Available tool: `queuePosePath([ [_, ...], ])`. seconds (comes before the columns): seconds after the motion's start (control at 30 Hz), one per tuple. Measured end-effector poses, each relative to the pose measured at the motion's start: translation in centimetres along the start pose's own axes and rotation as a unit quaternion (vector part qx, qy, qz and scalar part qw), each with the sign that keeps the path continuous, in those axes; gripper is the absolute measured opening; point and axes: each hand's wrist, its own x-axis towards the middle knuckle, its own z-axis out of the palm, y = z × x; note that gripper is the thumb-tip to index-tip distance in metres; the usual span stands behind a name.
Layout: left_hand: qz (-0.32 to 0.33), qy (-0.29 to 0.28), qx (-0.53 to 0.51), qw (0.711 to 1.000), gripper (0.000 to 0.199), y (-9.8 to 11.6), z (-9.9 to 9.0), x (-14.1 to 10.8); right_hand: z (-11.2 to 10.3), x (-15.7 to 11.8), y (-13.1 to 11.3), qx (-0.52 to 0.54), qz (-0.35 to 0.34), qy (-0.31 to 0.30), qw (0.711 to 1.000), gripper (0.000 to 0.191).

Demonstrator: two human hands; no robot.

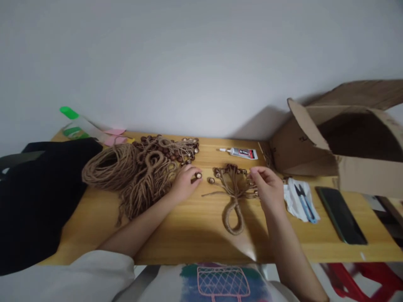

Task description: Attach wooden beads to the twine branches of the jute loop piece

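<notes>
Between the thumb and fingers of my left hand (185, 180) is a small brown bead (198, 175) with a pale round face. My right hand (268, 182) is pinched closed at the right side of a jute hanging (233, 214), where a cord strand seems to run up to the fingertips; the exact grip is partly hidden. The hanging lies with its wrapped loop towards me, and its strands fan away with brown beads at their ends. One loose-looking bead (210, 180) lies between my left hand and the strands.
Left of my hands are a jute coil (108, 167), a bundle of cords (145, 188), beaded strands (176, 147) and black cloth (40, 197). A glue tube (242, 153) lies behind. Rightward are blue thread snips (305, 203) on white tissue, a phone (341, 216) and an open cardboard box (302, 147).
</notes>
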Motion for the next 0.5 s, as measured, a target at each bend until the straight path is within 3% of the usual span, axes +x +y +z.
queuePosePath([
  [0.07, 0.001, -0.003, 0.002, 1.000, 0.015, 0.1, 0.0, -0.1, -0.2, 2.9, 0.7, -0.155, -0.051, -0.019, 0.986, 0.038],
  [0.17, -0.001, -0.004, 0.004, 1.000, 0.015, 0.2, -0.1, -0.2, -0.2, 6.7, 1.4, -0.232, -0.070, -0.032, 0.970, 0.031],
  [0.3, -0.003, -0.009, 0.011, 1.000, 0.018, 0.4, -0.2, 0.0, -0.4, 9.5, 2.1, -0.272, -0.083, -0.042, 0.958, 0.028],
  [0.5, -0.006, 0.002, 0.074, 0.997, 0.022, 1.4, -0.6, -0.3, -2.5, 10.3, 4.0, -0.262, -0.057, -0.015, 0.963, 0.021],
])
